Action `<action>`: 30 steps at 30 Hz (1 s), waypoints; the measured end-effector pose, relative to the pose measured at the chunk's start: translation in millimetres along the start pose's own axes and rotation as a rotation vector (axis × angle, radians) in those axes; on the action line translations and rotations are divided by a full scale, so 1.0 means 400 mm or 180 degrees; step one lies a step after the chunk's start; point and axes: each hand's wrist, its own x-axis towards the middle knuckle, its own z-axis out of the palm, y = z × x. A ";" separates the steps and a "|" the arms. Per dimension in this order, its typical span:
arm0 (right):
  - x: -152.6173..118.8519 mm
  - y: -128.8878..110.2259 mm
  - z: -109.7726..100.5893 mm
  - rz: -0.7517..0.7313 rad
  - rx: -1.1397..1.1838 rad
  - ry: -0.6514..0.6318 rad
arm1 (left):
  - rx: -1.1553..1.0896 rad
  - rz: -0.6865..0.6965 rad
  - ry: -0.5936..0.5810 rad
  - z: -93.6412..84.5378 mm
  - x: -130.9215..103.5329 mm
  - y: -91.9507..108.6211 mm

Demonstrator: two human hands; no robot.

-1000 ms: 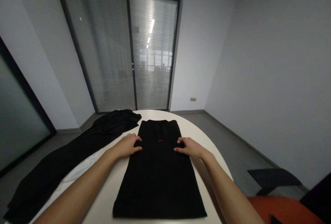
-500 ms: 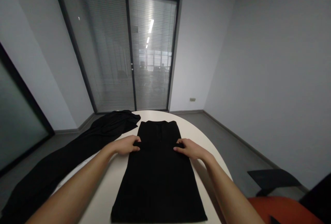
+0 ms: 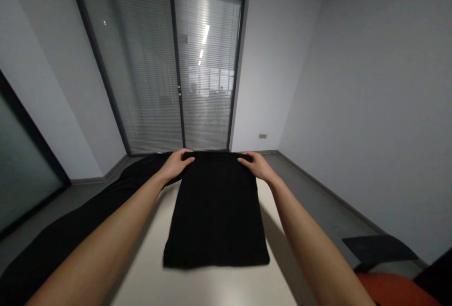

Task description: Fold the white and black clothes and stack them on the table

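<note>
Head view shows black cloth (image 3: 216, 212), apparently folded.

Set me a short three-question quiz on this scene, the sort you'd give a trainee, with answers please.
1. True or false: the left hand and the right hand both hold the black garment.
2. Choose one: what colour is the chair seat? A) blue B) orange-red C) white
3. Short answer: on which side of the garment, from the person's viewpoint, does the other dark cloth lie?

Key: 1. True. 2. B. 3. Left.
</note>
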 end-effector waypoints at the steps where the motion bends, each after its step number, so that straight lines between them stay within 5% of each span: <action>1: 0.019 0.017 0.018 0.0049 -0.0061 0.0191 | 0.0039 -0.0031 0.0084 0.020 0.014 -0.013; 3: 0.038 0.058 0.062 0.0296 -0.0132 0.0319 | 0.0091 -0.0166 0.0125 0.065 0.026 -0.052; 7: 0.009 0.145 0.145 0.0796 -0.0316 -0.0183 | 0.0213 -0.0632 -0.0033 0.132 -0.002 -0.152; 12: -0.051 0.207 0.164 0.1094 -0.0653 -0.0180 | 0.0478 -0.0927 0.0017 0.142 -0.049 -0.213; 17: -0.090 0.179 0.121 0.1654 -0.0540 -0.0571 | 0.0969 -0.1093 -0.0122 0.130 -0.090 -0.195; 25: -0.201 0.083 0.043 0.2010 0.0391 -0.2063 | 0.1964 -0.1257 -0.0423 0.101 -0.260 -0.105; 30: -0.258 0.069 0.020 0.1719 0.0984 -0.2382 | 0.1624 -0.0869 -0.0795 0.086 -0.354 -0.092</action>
